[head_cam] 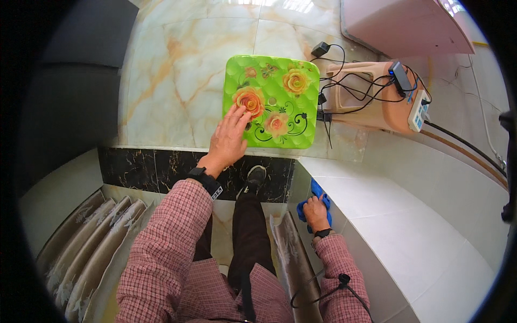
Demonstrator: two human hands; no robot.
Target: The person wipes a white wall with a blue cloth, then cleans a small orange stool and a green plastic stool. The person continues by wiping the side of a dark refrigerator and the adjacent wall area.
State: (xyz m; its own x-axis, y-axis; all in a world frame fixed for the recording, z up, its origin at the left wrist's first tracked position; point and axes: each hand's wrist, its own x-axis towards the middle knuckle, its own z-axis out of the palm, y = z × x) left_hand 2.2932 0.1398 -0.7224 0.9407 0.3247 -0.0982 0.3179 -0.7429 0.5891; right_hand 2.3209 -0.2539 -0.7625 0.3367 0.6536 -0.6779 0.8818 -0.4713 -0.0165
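Note:
My left hand (229, 137) rests flat, fingers slightly apart, on the near left part of a square green stool top (297, 129) printed with roses. Lower right, my right hand (316, 212) grips a blue cloth (302, 213) against the tiled side of a low white ledge (375, 194). Parts of the cloth stick out above and below that hand. Black bands circle both wrists.
Right of the green stool, an orange plastic stool (363, 117) lies on its side with tangled black cables, an adapter (400, 76) and a power strip (419, 111). Curtains (97, 246) hang at lower left. A black marble threshold (177, 165) crosses the floor.

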